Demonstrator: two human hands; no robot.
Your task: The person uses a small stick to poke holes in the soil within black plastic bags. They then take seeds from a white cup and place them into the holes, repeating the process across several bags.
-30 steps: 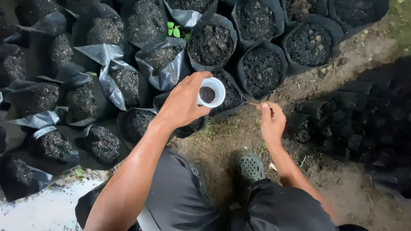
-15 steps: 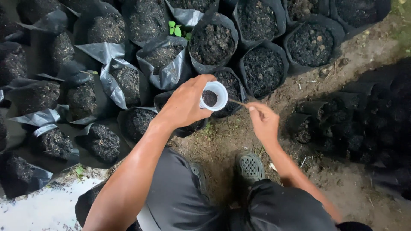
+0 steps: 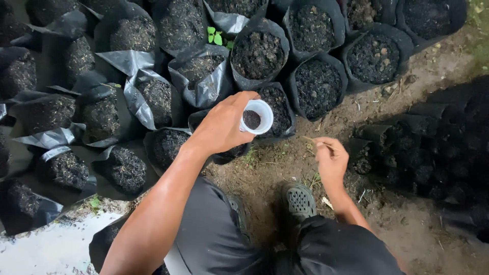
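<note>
Our left hand (image 3: 221, 127) grips white cup (image 3: 256, 116) of dark grains above soil bags (image 3: 153, 99). Our right hand (image 3: 331, 159), pinching thin stick (image 3: 310, 139), has pulled back from cup; dipping seems finished.

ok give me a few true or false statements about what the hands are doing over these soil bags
1. The left hand holds a white cup with dark material in it. True.
2. The right hand holds a metal trowel. False: it pinches a thin stick.
3. The stick's tip is inside the cup. False: the stick is off to the right of the cup, apart from it.
4. A small green seedling shows among the black bags at the top. True.
5. The person is barefoot. False: a grey perforated shoe shows on the dirt.
</note>
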